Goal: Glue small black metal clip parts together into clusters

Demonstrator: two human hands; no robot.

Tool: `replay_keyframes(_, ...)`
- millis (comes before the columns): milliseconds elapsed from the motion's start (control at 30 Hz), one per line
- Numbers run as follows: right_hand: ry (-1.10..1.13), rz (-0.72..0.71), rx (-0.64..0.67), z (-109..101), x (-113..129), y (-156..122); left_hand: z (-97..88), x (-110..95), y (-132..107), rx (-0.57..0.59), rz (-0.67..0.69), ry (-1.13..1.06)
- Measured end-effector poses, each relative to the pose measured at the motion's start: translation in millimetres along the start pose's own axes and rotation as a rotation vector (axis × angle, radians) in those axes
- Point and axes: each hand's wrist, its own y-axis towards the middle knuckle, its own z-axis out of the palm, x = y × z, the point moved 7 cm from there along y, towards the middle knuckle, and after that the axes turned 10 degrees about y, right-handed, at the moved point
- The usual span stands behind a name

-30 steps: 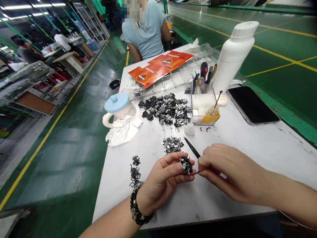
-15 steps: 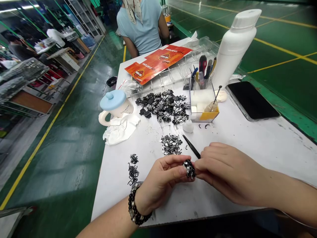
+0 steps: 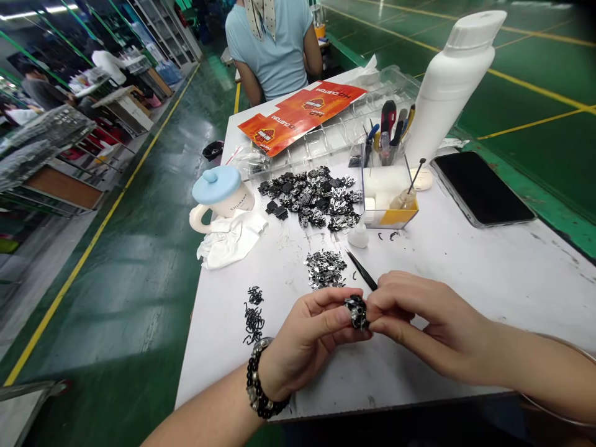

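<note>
My left hand, with a bead bracelet at the wrist, pinches a small black and silver metal part between thumb and fingers. My right hand is closed against the same part and grips black tweezers whose tips stick out toward the far side. Just beyond the hands lies a small heap of silvery parts. A bigger pile of black and silver parts lies farther back. Several tiny black hooks are scattered to the left.
On the white table stand a blue-lidded mug on a white cloth, a clear tool holder, a tall white bottle, a dark phone and orange cards. A person in a light blue shirt sits at the far end.
My hands have closed together: the right fingers now press against the part held in the left. The view has shifted slightly.
</note>
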Motion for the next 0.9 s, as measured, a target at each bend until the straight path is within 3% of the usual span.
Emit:
replay_keyframes(300,-0.084,-0.180,-0.151,-2,7,-4,0.7,1,-1,0.017,0.021,-0.072)
replay_keyframes(433,-0.101,-0.182,-0.200,-3,7,-5,1.4,0,-1,0.027,0.027,-0.091)
replay_keyframes(667,-0.064,-0.108,-0.208,-2,1,-5,0.4,-2,-1,-0.009,0.040,-0.089)
replay_keyframes(900,0.109,0.133,-0.060,6,-18,-4,-1.7,-3,-2,-0.067,0.035,-0.017)
